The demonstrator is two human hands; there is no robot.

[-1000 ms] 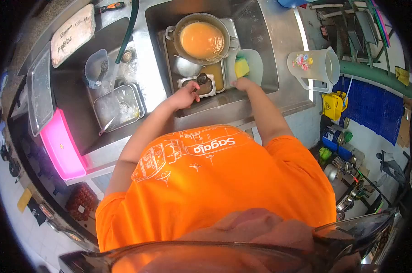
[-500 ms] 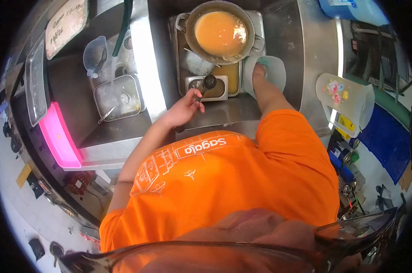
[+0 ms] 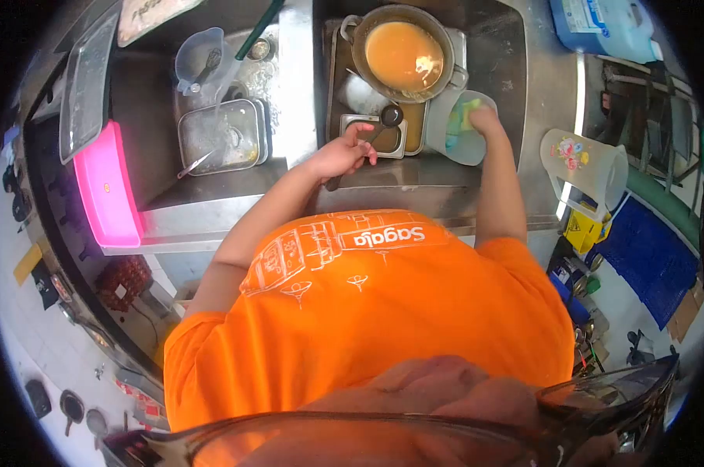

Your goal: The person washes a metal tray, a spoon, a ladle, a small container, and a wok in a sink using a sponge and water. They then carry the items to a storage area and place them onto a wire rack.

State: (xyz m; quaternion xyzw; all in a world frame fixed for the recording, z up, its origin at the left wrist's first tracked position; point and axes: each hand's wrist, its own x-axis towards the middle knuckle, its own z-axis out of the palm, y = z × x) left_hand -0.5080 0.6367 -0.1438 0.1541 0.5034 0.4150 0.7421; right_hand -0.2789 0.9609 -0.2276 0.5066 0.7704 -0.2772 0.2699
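Observation:
My left hand [image 3: 346,159] is closed around the handle of a small dark ladle [image 3: 392,117], its round bowl pointing away from me over a rectangular metal pan [image 3: 399,152]. To the right, my right hand [image 3: 484,119] grips a green-yellow sponge [image 3: 467,114] at the mouth of a translucent plastic tub [image 3: 462,152]. The fingers of that hand are partly hidden. Just beyond stands a large metal pot [image 3: 357,58] with orange-tinted liquid [image 3: 402,56] in it. A whitish rounded item [image 3: 362,95] lies beside the pot, on a larger tray.
The left basin holds a clear measuring jug [image 3: 192,62] with a whisk and a rectangular metal container [image 3: 221,152]. A pink tray [image 3: 107,187] leans at the left edge. On the right are a flowered plastic pitcher [image 3: 585,167] and a blue jug [image 3: 601,27].
My right hand has risen from deep inside the tub to its right rim, bringing the sponge into view. The ladle has tilted, showing its bowl. The whole view has shifted.

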